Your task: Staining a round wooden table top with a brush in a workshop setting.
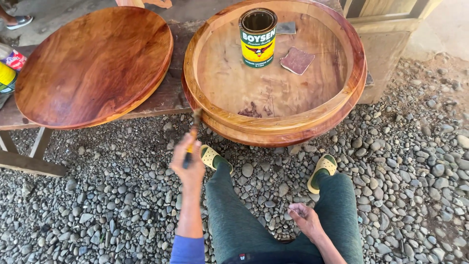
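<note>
Gravel ground, wooden table (161,100) at far side. Left hand (188,164), fingers clenched on a paintbrush (192,139), bristles touching the near-left rim of the round wooden tray (273,124). Right hand (305,220) rests loosely curled on the thigh, grasping nothing. Paint can (257,38) and sandpaper (296,60) sit inside the tray.

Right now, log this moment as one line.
left hand: holds brush at round wooden top rim | right hand: rests on thigh, empty | can: open, inside top

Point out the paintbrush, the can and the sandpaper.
paintbrush (191,143): head view, middle of the handle above the left hand.
can (257,43): head view, front of its label.
sandpaper (297,60): head view, centre of the sheet.
</note>
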